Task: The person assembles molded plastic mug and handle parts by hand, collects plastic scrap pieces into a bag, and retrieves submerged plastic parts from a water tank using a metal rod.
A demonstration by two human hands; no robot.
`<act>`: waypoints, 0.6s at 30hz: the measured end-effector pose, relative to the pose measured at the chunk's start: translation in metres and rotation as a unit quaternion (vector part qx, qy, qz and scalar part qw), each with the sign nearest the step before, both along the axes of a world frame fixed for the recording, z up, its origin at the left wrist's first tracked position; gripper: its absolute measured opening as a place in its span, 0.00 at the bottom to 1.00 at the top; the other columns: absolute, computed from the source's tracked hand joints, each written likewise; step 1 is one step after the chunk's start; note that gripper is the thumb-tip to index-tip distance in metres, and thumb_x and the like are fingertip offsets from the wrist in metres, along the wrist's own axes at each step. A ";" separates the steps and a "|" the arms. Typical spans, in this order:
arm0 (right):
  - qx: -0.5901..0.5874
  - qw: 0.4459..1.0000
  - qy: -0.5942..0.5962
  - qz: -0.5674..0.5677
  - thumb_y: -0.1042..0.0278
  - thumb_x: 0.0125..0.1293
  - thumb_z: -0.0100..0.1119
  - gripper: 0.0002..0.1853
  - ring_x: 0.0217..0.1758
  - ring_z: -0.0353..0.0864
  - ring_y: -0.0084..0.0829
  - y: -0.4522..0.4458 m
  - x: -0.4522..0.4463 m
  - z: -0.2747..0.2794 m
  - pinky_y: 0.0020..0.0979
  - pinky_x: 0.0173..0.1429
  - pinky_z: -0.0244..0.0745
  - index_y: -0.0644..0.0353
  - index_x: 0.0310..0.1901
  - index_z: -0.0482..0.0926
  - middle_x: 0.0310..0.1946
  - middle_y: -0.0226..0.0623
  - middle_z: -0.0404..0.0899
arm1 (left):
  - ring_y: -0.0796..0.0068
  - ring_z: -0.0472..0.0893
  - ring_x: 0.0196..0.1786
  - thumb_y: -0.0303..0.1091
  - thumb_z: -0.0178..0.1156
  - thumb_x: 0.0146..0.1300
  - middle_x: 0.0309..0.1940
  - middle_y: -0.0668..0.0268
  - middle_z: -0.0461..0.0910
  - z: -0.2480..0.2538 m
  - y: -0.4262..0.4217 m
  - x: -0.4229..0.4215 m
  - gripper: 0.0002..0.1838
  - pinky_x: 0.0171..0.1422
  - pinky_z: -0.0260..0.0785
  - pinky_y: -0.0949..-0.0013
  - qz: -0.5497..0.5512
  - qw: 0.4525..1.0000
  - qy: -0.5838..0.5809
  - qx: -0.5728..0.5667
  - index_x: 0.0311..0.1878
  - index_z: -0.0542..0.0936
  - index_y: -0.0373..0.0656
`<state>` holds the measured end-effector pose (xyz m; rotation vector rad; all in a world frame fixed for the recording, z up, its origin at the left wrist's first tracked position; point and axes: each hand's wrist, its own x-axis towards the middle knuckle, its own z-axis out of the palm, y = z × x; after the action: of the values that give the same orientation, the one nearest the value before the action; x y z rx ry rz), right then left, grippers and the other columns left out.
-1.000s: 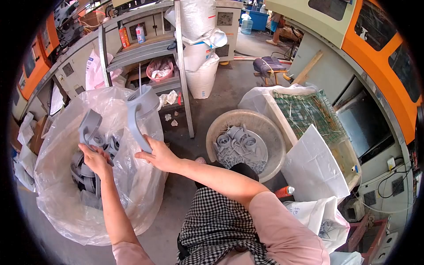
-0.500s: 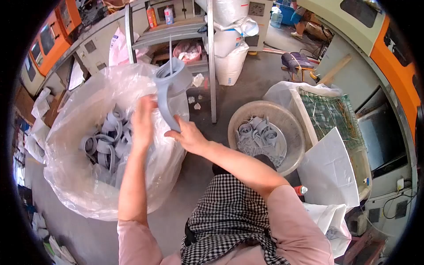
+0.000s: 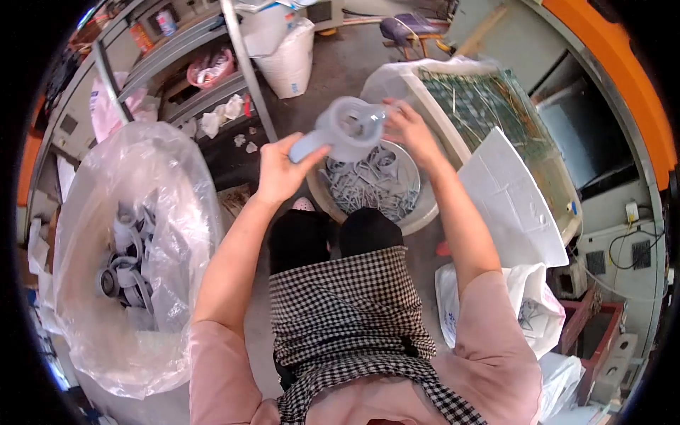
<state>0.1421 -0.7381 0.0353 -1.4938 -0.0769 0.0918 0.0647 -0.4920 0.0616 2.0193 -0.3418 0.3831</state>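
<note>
My left hand (image 3: 282, 168) is closed around the handle of a grey plastic moulded part (image 3: 347, 145) with a round, hollow body. The part is held up over a round tub (image 3: 425, 216), opening upward. My right hand (image 3: 414, 134) is at the part's right side with bent fingers, blurred; whether they grip anything is unclear. A pale, shiny, smeared shape lies between those fingers and the part's rim. Below, the tub contains thin grey sprue sticks (image 3: 354, 188) and a few similar parts. On the left, a large clear plastic bag (image 3: 177, 205) holds several grey handled parts (image 3: 127, 273).
A crate topped with green mesh (image 3: 460, 95) stands at the right behind a white board (image 3: 506, 198). White bags (image 3: 524, 297) lie near my right side. A metal rack (image 3: 244, 64) and a white sack (image 3: 287, 60) are at the back. A small stool (image 3: 411, 32) stands farther off.
My view has turned right and down. The grey part has moved from beside the bag to over the tub. My left hand now holds its handle; before, my right hand did.
</note>
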 end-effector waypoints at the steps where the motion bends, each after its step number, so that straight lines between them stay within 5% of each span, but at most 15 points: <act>1: 0.004 1.000 0.008 -0.009 0.67 0.67 0.49 0.20 0.48 0.80 0.39 -0.014 0.003 -0.002 0.39 0.51 0.77 0.64 0.58 0.70 0.51 0.43 0.78 | 0.84 0.69 0.23 0.36 0.71 0.52 0.19 0.60 0.77 0.001 -0.013 0.003 0.14 0.30 0.68 0.72 -0.031 0.999 -0.015 0.039 0.34 0.82 0.35; 3: 0.185 0.949 0.101 0.232 0.72 0.65 0.44 0.25 0.52 0.79 0.37 -0.042 0.015 -0.010 0.39 0.54 0.77 0.67 0.64 0.61 0.55 0.45 0.74 | 0.74 0.73 0.19 0.36 0.71 0.51 0.18 0.55 0.76 -0.009 -0.033 0.021 0.14 0.29 0.69 0.71 -0.034 0.997 -0.023 0.062 0.29 0.80 0.34; 7: 0.073 0.979 0.058 0.182 0.66 0.68 0.45 0.24 0.52 0.79 0.37 -0.077 0.024 -0.037 0.38 0.53 0.78 0.67 0.63 0.64 0.51 0.46 0.76 | 0.57 0.78 0.21 0.38 0.72 0.50 0.18 0.52 0.76 -0.027 -0.057 0.056 0.16 0.28 0.70 0.68 -0.083 0.989 -0.063 0.105 0.25 0.77 0.35; 9: 0.276 0.934 0.087 0.209 0.65 0.66 0.47 0.24 0.53 0.79 0.35 -0.089 0.031 -0.051 0.33 0.53 0.78 0.67 0.62 0.66 0.51 0.43 0.76 | 0.60 0.77 0.19 0.37 0.72 0.50 0.17 0.54 0.74 -0.040 -0.065 0.067 0.17 0.26 0.68 0.69 -0.109 0.985 -0.055 0.122 0.23 0.75 0.36; 10: 0.278 0.935 0.090 0.202 0.65 0.66 0.47 0.24 0.53 0.79 0.35 -0.092 0.035 -0.057 0.33 0.53 0.78 0.67 0.62 0.66 0.51 0.43 0.76 | 0.63 0.76 0.17 0.36 0.72 0.50 0.15 0.55 0.72 -0.047 -0.069 0.074 0.17 0.24 0.66 0.70 -0.127 0.981 -0.059 0.136 0.22 0.74 0.36; 12: 0.224 0.946 0.124 0.198 0.65 0.62 0.54 0.25 0.52 0.78 0.31 -0.096 0.040 -0.068 0.31 0.52 0.77 0.64 0.60 0.70 0.50 0.39 0.77 | 0.59 0.76 0.18 0.35 0.73 0.49 0.15 0.54 0.72 -0.062 -0.073 0.082 0.18 0.24 0.66 0.70 -0.160 0.973 -0.091 0.141 0.20 0.72 0.37; 13: 0.077 0.973 0.074 0.205 0.63 0.57 0.61 0.27 0.50 0.77 0.27 -0.098 0.045 -0.085 0.30 0.50 0.75 0.61 0.59 0.72 0.48 0.35 0.78 | 0.58 0.75 0.18 0.35 0.73 0.49 0.15 0.54 0.72 -0.072 -0.073 0.084 0.18 0.23 0.66 0.69 -0.159 0.973 -0.078 0.148 0.20 0.72 0.37; 14: 0.077 0.973 0.081 0.203 0.63 0.57 0.61 0.27 0.50 0.77 0.27 -0.096 0.046 -0.089 0.30 0.50 0.75 0.61 0.59 0.72 0.48 0.35 0.78 | 0.57 0.75 0.17 0.36 0.72 0.49 0.15 0.54 0.72 -0.081 -0.073 0.086 0.18 0.23 0.66 0.68 -0.158 0.973 -0.065 0.156 0.20 0.73 0.37; 17: -0.231 0.938 -0.075 0.247 0.69 0.51 0.68 0.28 0.46 0.79 0.30 -0.082 0.052 -0.107 0.33 0.50 0.72 0.60 0.56 0.74 0.44 0.38 0.81 | 0.56 0.76 0.18 0.38 0.73 0.48 0.15 0.54 0.73 -0.099 -0.075 0.090 0.17 0.23 0.66 0.66 -0.185 0.960 -0.064 0.200 0.21 0.74 0.39; 18: -0.229 0.938 -0.070 0.249 0.69 0.51 0.68 0.28 0.46 0.79 0.30 -0.076 0.051 -0.117 0.33 0.50 0.72 0.60 0.56 0.74 0.44 0.38 0.81 | 0.56 0.77 0.19 0.39 0.73 0.47 0.15 0.55 0.74 -0.103 -0.076 0.091 0.17 0.23 0.67 0.65 -0.208 0.948 -0.078 0.226 0.21 0.75 0.40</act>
<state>0.1935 -0.8142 -0.0817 -1.9175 -0.5842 0.4355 0.1556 -0.5675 -0.0410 2.2863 -1.0114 0.2075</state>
